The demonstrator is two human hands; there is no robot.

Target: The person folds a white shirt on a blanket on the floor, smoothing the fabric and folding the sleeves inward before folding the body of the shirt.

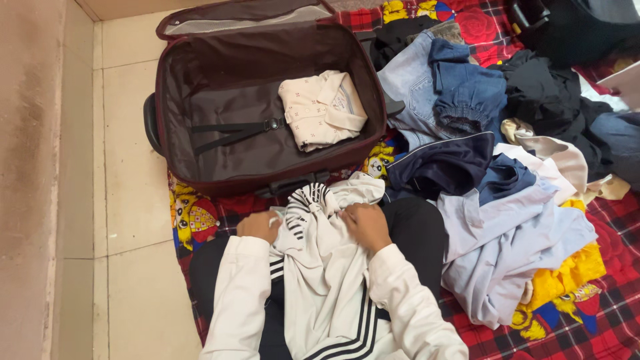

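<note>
Left hand [259,226] curled shut; right hand [365,225] fisted, knuckles up

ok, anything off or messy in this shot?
Yes. The clothes pile right of the suitcase is a loose, crumpled heap spilling over the blanket. Only one folded shirt lies in the suitcase. Both hands, left and right, grip a bunched white striped top. No visible damage.

A home room: an open maroon suitcase [267,107] lies on a tiled floor [127,200], with loose clothes [493,200] heaped right of it on a red blanket [613,293].
</note>
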